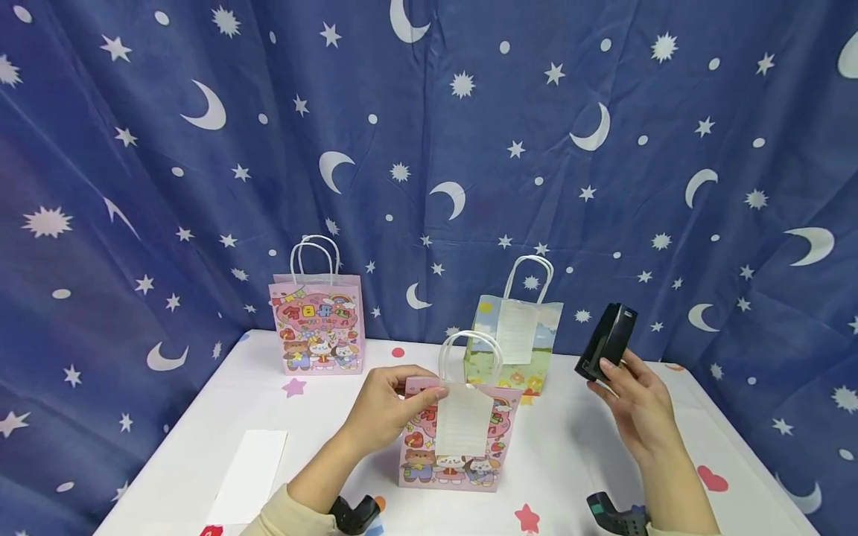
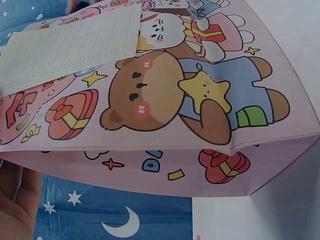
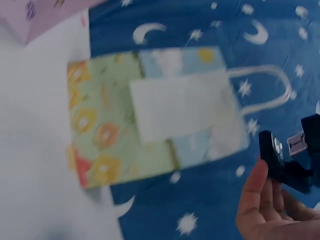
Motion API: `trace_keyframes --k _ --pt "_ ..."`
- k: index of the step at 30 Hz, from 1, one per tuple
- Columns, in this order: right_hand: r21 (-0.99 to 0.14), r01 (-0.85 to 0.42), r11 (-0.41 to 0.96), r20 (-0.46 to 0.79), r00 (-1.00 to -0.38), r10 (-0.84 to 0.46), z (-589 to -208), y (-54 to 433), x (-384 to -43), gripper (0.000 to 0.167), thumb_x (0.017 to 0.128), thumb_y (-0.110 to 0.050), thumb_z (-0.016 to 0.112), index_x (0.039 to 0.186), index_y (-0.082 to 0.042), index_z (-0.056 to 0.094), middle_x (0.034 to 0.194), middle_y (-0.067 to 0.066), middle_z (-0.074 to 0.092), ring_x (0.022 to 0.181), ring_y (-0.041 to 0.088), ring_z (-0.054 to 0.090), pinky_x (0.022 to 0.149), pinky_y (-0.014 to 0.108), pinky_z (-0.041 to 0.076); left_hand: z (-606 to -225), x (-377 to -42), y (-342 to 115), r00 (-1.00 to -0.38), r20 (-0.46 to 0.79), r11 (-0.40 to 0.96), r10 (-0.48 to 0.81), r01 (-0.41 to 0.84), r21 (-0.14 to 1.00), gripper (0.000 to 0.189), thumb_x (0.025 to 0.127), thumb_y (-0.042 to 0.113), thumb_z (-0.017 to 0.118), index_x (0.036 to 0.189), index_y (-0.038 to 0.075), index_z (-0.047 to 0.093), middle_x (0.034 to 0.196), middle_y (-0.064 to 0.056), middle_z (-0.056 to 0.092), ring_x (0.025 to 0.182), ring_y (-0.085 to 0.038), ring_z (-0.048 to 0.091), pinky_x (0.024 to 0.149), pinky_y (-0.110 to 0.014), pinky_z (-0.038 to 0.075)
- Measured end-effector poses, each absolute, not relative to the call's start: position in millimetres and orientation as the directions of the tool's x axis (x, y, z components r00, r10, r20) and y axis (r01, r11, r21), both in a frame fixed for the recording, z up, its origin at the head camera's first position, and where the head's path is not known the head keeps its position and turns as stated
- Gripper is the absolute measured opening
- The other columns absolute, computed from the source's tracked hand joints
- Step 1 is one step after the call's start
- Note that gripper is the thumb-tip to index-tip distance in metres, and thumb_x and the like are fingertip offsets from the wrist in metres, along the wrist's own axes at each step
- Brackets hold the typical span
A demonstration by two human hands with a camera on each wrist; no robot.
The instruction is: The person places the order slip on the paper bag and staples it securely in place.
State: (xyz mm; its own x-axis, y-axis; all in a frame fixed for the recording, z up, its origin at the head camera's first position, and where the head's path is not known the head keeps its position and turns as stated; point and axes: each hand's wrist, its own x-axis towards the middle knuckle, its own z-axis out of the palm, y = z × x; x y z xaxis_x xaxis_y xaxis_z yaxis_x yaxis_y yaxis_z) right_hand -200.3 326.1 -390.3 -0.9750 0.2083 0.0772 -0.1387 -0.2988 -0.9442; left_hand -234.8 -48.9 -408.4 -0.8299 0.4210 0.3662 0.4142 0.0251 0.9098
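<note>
A pink paper gift bag (image 1: 418, 439) with cartoon animals stands upright at the table's front middle, white handles raised. A lined paper slip (image 1: 462, 420) lies over its front, hanging down from the top edge. My left hand (image 1: 385, 406) pinches the bag's top left edge, thumb in front at the slip's corner and fingers behind. In the left wrist view the slip (image 2: 70, 55) lies flat against the bag's printed side. On the right, my right hand (image 1: 637, 402) holds a black stapler (image 1: 608, 342) up above the table, apart from the bags. The right wrist view shows the stapler's jaws parted.
Behind stands a green and blue gift bag (image 1: 484, 335) with a white slip (image 1: 516, 333) on its front. Another pink gift bag (image 1: 318, 324) is at the back left. White paper slips (image 1: 248, 476) lie at the front left. A starry blue curtain (image 1: 429, 149) hangs behind the table.
</note>
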Motion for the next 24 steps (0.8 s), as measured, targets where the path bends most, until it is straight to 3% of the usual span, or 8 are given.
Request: trace_keyframes --k 3,14,21,24 --pt "-0.94 -0.196 -0.281 0.153 -0.974 0.168 -381.1 313.8 -194.9 0.055 0.103 -0.004 0.059 0.151 -0.011 0.034 0.131 -0.007 0.061 0.115 0.006 0.068 0.093 0.025 0.059 -407.9 -234.5 -49.4 -0.828 0.37 0.021 0.422 0.417 0.909 0.014 0.095 0.026 0.076 0.104 0.015 0.079 0.086 -0.008 0.078 0.07 -0.011 0.07 0.065 -0.033 0.063" --pt "-0.956 -0.273 -0.107 0.259 -0.957 0.129 -362.2 277.5 -173.8 0.06 0.094 0.01 0.064 0.141 -0.016 0.038 0.13 -0.003 0.054 0.116 0.008 0.056 0.1 0.015 0.051 -409.1 -231.9 -50.6 -0.824 0.39 0.029 0.411 0.439 0.898 0.014 0.095 0.023 0.076 0.102 0.011 0.078 0.087 -0.012 0.077 0.072 -0.012 0.07 0.066 -0.031 0.063" --pt "-0.901 -0.434 -0.026 0.433 -0.901 0.028 -355.0 255.3 -156.9 0.066 0.081 0.023 0.07 0.134 -0.01 0.047 0.118 -0.001 0.072 0.101 0.01 0.072 0.089 0.024 0.06 -410.2 -233.0 -48.6 -0.819 0.395 0.004 0.416 0.436 0.9 0.013 0.096 0.025 0.076 0.102 0.015 0.079 0.088 -0.008 0.078 0.073 -0.011 0.072 0.067 -0.032 0.063" --pt "-0.861 -0.508 -0.007 0.508 -0.861 -0.031 -353.8 244.9 -150.7 0.071 0.075 0.025 0.075 0.133 -0.006 0.05 0.117 0.001 0.075 0.101 0.013 0.074 0.091 0.024 0.06 -410.9 -233.5 -47.2 -0.819 0.396 0.007 0.415 0.438 0.899 0.013 0.096 0.027 0.076 0.102 0.016 0.079 0.088 -0.006 0.078 0.073 -0.011 0.071 0.067 -0.031 0.063"
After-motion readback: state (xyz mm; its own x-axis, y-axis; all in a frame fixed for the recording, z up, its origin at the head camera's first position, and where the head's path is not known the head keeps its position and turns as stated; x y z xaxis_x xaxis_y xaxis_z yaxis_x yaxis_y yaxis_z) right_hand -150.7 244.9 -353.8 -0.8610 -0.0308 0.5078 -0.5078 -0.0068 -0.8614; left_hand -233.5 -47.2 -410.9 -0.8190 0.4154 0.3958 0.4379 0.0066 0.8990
